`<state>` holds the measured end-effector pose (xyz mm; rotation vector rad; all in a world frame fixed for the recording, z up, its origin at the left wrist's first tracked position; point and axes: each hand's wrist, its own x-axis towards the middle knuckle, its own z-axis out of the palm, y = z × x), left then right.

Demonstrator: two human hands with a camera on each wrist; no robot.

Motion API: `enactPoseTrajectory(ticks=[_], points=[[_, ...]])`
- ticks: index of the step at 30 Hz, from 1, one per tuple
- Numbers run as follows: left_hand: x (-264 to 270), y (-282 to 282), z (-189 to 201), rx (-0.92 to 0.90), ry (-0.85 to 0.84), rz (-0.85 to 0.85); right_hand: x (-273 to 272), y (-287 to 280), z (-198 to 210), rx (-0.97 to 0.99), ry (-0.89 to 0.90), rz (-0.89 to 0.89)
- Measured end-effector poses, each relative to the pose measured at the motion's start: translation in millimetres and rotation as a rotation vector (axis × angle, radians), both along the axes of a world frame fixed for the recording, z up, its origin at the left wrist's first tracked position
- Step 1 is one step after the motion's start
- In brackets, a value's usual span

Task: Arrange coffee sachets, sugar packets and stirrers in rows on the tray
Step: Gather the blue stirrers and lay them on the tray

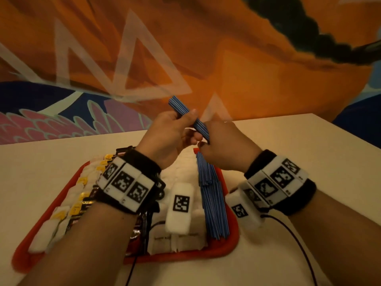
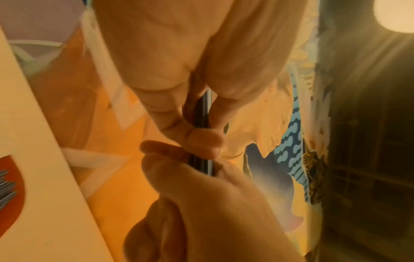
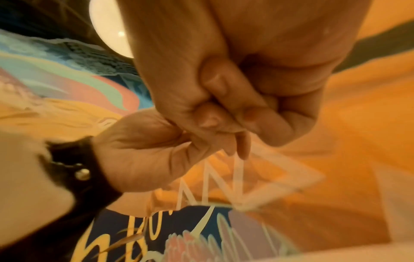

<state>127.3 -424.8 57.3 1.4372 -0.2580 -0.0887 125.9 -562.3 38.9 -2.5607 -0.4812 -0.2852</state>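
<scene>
A bundle of blue striped stirrers is held slanted in the air above the far end of the red tray. My left hand grips its middle, thumb on top. My right hand pinches its lower end. In the left wrist view the stirrers show as dark strips between the fingers of my left hand. On the tray lie rows of white sugar packets, yellow and black coffee sachets, more white packets and a row of blue stirrers along its right side.
The tray sits on a pale table, with bare surface to the right. A painted orange wall stands right behind the table's far edge. Thin black cables trail from my wrist bands over the table's near part.
</scene>
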Motion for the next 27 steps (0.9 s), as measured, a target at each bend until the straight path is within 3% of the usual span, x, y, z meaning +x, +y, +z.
enactPoseTrajectory(ticks=[2,5,8,13,18,24,27], points=[[-0.1,-3.0,-4.0,0.09,0.08,-0.043,-8.1,-9.6,-6.6,0.031,0.131,0.074],[-3.0,-10.0,-17.6,0.236,0.218,-0.088,-24.2,-27.9,-16.1,0.16,0.551,0.256],[-4.8,-16.3,-32.1,0.397,0.4,-0.095,-34.4,-47.7,-26.5,-0.002,0.764,0.283],[-12.7,-29.7,-46.8,0.696,0.525,-0.08,-40.6,-65.8,-42.0,-0.184,0.69,0.165],[-18.0,-42.7,-53.7,0.944,0.523,-0.091,-44.3,-67.0,-49.5,-0.181,0.656,0.121],[-20.5,-42.5,-55.4,1.066,0.5,-0.059,-44.1,-64.6,-50.2,-0.246,0.498,0.06],[-21.2,-40.3,-52.5,1.111,0.411,-0.027,-44.2,-61.4,-51.5,-0.246,0.384,0.035]])
